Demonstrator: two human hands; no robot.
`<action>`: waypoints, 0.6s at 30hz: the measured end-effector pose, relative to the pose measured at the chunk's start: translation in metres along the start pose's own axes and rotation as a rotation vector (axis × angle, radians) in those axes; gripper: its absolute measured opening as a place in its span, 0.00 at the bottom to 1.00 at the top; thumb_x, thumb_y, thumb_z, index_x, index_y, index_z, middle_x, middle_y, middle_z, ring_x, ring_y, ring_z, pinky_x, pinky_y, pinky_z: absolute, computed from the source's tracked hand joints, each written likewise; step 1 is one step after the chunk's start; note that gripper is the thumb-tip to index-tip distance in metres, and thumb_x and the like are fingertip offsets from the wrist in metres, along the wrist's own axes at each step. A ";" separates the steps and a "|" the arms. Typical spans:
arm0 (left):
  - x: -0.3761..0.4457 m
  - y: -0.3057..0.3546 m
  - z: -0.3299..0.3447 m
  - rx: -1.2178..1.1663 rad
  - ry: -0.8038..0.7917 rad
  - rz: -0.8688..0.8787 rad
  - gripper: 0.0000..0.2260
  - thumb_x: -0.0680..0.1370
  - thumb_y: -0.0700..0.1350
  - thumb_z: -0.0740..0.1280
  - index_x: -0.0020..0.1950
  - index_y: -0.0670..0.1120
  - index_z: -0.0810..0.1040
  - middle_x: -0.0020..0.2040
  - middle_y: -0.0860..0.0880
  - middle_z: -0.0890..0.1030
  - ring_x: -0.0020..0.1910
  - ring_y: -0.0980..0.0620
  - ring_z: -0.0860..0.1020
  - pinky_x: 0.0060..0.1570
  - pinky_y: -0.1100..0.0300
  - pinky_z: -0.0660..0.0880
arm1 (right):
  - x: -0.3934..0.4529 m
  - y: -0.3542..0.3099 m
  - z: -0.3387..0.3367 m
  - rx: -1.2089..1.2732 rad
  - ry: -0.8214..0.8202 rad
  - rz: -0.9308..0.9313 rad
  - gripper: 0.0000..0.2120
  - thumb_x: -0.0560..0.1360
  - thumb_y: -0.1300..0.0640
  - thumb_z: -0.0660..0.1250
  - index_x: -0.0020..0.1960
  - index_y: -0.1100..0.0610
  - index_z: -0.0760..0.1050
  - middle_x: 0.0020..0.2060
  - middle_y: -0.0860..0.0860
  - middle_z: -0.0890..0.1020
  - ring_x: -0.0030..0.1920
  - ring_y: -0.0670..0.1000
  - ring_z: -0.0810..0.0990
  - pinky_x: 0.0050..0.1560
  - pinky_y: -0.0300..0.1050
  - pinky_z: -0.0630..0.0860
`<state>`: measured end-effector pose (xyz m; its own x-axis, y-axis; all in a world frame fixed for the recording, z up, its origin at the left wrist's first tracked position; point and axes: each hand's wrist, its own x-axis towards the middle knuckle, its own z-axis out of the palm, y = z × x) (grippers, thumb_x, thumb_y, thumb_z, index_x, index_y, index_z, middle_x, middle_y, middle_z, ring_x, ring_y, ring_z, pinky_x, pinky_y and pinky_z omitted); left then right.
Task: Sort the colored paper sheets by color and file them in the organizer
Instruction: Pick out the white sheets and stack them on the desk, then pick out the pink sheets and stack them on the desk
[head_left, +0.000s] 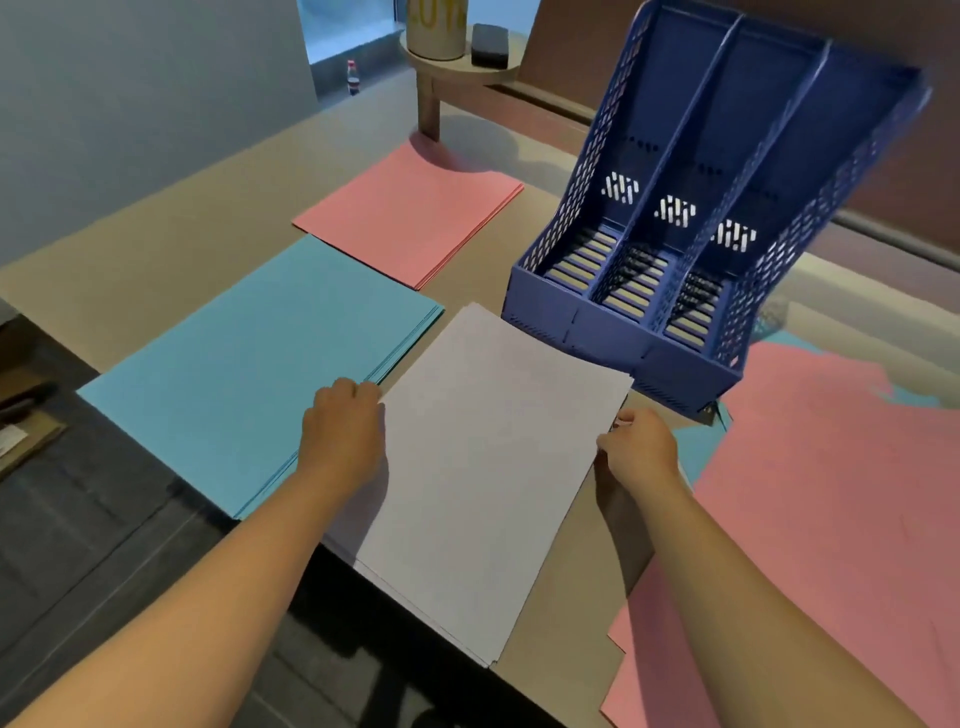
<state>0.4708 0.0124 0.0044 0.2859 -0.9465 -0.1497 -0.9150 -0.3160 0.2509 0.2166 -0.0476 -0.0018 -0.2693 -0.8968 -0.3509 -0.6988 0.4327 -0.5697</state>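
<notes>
A stack of white sheets (483, 467) lies on the table in front of me, its near corner hanging over the table's edge. My left hand (343, 431) grips its left edge with curled fingers. My right hand (641, 449) pinches its right edge near the far corner. To the left lies a blue stack (244, 374), and a neat pink stack (410, 213) lies beyond it. The blue three-slot organizer (722, 208) stands behind the white stack, its slots holding no paper.
Loose pink sheets (810, 519) with some blue ones under them spread over the table at the right. A small round shelf (457, 65) with a cup and a dark object stands at the back. The table's front edge (540, 691) runs diagonally near me.
</notes>
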 end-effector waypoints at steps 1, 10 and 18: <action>0.001 0.006 -0.002 0.041 0.011 0.038 0.15 0.80 0.42 0.57 0.65 0.41 0.70 0.62 0.41 0.73 0.58 0.43 0.71 0.53 0.54 0.69 | -0.003 0.002 -0.007 -0.017 0.005 -0.030 0.09 0.76 0.64 0.60 0.56 0.59 0.71 0.45 0.53 0.76 0.50 0.57 0.75 0.47 0.45 0.70; -0.019 0.148 0.005 0.194 -0.162 0.533 0.16 0.80 0.47 0.56 0.67 0.46 0.69 0.66 0.46 0.73 0.63 0.47 0.71 0.61 0.55 0.69 | -0.037 0.091 -0.125 -0.512 0.009 -0.090 0.23 0.79 0.55 0.56 0.73 0.56 0.61 0.74 0.55 0.59 0.72 0.56 0.61 0.69 0.45 0.61; -0.073 0.283 0.059 0.208 -0.271 0.702 0.18 0.80 0.47 0.56 0.69 0.46 0.68 0.66 0.46 0.71 0.65 0.46 0.69 0.60 0.56 0.69 | -0.063 0.237 -0.222 -0.489 0.068 0.159 0.25 0.80 0.54 0.54 0.75 0.55 0.55 0.76 0.55 0.53 0.75 0.54 0.55 0.72 0.44 0.56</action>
<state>0.1739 -0.0039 0.0299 -0.4352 -0.8628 -0.2572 -0.8980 0.3955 0.1926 -0.0792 0.0909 0.0502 -0.4288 -0.8342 -0.3467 -0.8692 0.4856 -0.0933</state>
